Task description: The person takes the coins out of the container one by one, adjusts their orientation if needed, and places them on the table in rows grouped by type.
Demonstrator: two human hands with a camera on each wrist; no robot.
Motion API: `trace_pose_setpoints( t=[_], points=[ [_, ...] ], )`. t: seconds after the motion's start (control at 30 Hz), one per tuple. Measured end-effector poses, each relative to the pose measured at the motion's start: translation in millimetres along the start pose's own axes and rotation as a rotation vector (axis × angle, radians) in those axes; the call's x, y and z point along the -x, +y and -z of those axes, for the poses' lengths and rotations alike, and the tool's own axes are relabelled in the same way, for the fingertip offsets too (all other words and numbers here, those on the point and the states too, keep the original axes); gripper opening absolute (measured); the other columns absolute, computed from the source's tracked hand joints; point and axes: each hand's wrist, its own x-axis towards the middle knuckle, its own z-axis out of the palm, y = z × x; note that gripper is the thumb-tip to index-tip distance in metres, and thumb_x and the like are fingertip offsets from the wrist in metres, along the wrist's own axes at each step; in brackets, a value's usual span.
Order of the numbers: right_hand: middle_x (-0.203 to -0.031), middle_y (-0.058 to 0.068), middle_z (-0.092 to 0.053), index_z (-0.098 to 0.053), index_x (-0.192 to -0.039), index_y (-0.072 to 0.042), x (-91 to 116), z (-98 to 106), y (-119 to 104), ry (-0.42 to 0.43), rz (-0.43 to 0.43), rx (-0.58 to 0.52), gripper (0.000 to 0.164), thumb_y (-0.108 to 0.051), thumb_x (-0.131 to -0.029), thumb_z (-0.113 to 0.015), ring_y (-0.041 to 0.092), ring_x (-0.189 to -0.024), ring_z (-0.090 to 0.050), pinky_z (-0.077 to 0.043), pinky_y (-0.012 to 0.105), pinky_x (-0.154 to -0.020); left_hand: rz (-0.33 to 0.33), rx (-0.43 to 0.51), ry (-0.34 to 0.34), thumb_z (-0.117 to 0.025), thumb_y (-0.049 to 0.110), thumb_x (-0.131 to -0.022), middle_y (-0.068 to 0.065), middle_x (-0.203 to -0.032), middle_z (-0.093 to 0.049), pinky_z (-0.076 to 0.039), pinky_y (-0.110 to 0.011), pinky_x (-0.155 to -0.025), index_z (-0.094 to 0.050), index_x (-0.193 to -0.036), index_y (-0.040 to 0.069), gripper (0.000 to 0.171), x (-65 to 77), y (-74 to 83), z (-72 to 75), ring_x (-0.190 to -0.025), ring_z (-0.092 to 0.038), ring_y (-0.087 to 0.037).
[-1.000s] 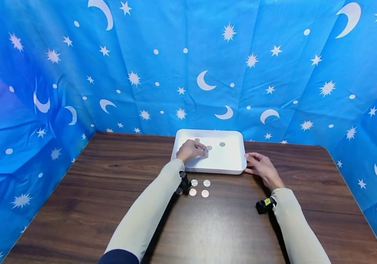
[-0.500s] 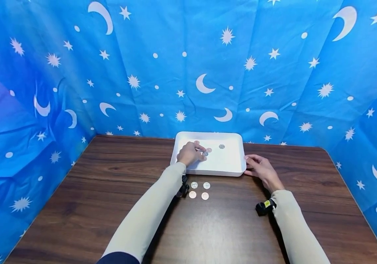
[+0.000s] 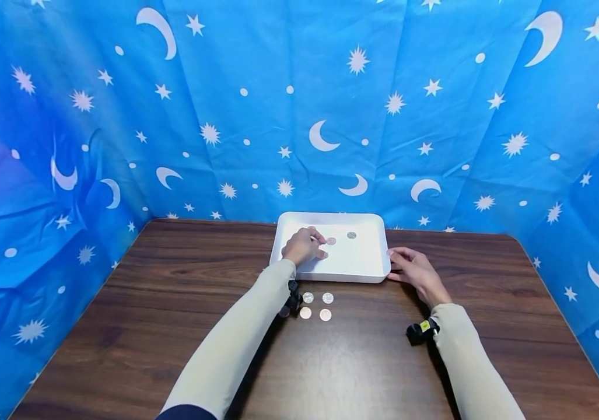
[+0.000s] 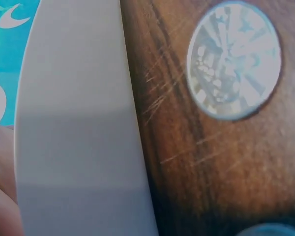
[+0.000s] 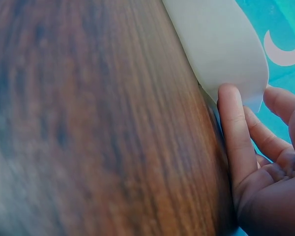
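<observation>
Inside the white tray [image 3: 357, 256], my left hand [image 3: 301, 246] reaches low over the floor, index finger and thumb pointing right and a little apart. A copper-coloured coin [image 3: 331, 241] lies just past the fingertips, and a silver coin [image 3: 351, 235] farther right. Another copper-coloured coin [image 3: 312, 228] peeks out behind the hand. I cannot tell whether a coin is between the left fingertips. At the tray's right front corner my right hand [image 3: 419, 273] touches the outer wall. In the right wrist view one straight finger [image 5: 232, 130] rests along the wall.
Just in front of the tray, on the brown wooden table [image 3: 362, 361], lie two silver coins [image 3: 307, 297] and two copper-coloured coins [image 3: 325, 315]. A darker coin [image 3: 284, 312] is partly covered by the left wrist camera [image 3: 294, 296]. A blue curtain [image 3: 257, 116] stands behind the table.
The silver coin seen earlier at the left fingertips no longer shows. Both hands stay nearly in place; the whole view has shifted slightly downward.
</observation>
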Motion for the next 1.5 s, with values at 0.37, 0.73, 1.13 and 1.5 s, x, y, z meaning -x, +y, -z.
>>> trace_pose_setpoints(
  t=[0.37,0.73,1.13,1.5],
  points=[
    [-0.123,0.014,-0.059,-0.046,-0.150,0.010,1,0,3,0.006,0.008,-0.010,0.051,-0.023,-0.111,-0.057,0.010,-0.095,-0.064,-0.060,0.022,-0.081,-0.122,0.004,-0.019,-0.088,0.017,-0.086,-0.001,-0.095,-0.070,-0.044,-0.034,-0.070,-0.073,-0.115,0.018,0.033,3.8,-9.0,-0.1,-0.079,-0.059,-0.020],
    [-0.126,0.016,-0.058,-0.045,-0.151,0.009,0,0,0,0.003,-0.003,0.002,0.052,-0.023,-0.111,-0.056,0.010,-0.096,-0.064,-0.060,0.023,-0.081,-0.207,0.100,-0.085,-0.080,0.000,-0.090,-0.006,-0.092,-0.068,-0.043,-0.029,-0.073,-0.078,-0.119,0.008,0.030,9.2,-14.3,3.3,-0.078,-0.055,-0.017],
    [-0.126,0.017,-0.058,-0.045,-0.151,0.010,1,-1,2,0.000,-0.003,0.004,0.053,-0.023,-0.111,-0.056,0.011,-0.096,-0.064,-0.060,0.023,-0.081,-0.254,0.086,-0.080,-0.083,0.004,-0.090,-0.002,-0.092,-0.064,-0.048,-0.029,-0.082,-0.076,-0.108,0.004,0.019,11.1,-13.1,5.9,-0.084,-0.058,-0.014],
    [-0.130,0.019,-0.056,-0.044,-0.151,0.009,1,-2,0,0.004,-0.006,0.012,0.053,-0.023,-0.112,-0.055,0.011,-0.097,-0.063,-0.060,0.023,-0.081,-0.316,0.044,-0.070,-0.089,0.017,-0.087,0.001,-0.092,-0.062,-0.045,-0.028,-0.077,-0.074,-0.101,0.008,0.022,27.4,-4.1,17.3,-0.082,-0.054,-0.013]
  ],
)
